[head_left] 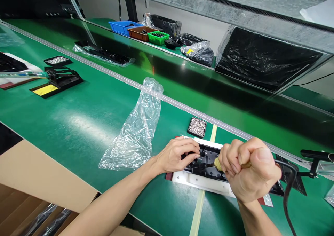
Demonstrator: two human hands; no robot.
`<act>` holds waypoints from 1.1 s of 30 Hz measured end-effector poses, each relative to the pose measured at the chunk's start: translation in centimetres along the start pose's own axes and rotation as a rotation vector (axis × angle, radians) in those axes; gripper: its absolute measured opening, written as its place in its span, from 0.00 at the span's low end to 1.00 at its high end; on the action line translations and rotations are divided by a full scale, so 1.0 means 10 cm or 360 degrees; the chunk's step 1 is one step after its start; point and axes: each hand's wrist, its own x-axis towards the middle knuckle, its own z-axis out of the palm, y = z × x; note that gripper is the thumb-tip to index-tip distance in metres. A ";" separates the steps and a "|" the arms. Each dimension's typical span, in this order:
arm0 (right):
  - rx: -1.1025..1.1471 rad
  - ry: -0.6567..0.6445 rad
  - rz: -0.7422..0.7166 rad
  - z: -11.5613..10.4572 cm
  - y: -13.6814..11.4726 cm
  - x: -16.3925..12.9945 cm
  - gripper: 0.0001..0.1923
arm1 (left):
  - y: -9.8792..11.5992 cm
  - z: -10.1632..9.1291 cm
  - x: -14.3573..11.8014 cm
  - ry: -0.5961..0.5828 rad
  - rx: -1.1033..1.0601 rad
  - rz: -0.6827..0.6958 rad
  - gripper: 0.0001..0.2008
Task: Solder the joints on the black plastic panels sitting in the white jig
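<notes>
My left hand [179, 155] rests its fingertips on a black plastic part [206, 163] that lies in a white fixture [200, 183] on the green bench. My right hand [249, 170] is fisted around a tool with a yellowish grip; its tip points down at the black part, and a black cable [288, 190] trails from the fist. The tool's working end is hidden behind my fingers. A small black tray of screws [197, 127] lies just beyond the fixture.
An empty clear plastic bag [138, 128] lies left of the fixture. A soldering-iron stand [58, 81] with a yellow sponge sits far left. Blue, brown and green bins [142, 32] and black bagged items stand on the far shelf. Cardboard [39, 177] lies below the bench edge.
</notes>
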 end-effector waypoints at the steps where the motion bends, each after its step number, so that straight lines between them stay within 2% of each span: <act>1: -0.0002 0.0000 0.0001 0.00 0.00 0.00 0.22 | 0.00 0.00 0.00 -0.0001 0.0002 -0.0002 0.05; 33: 0.0001 0.0002 -0.0006 0.02 -0.01 -0.01 0.22 | 0.02 -0.03 0.00 -0.0010 0.0007 -0.0019 0.06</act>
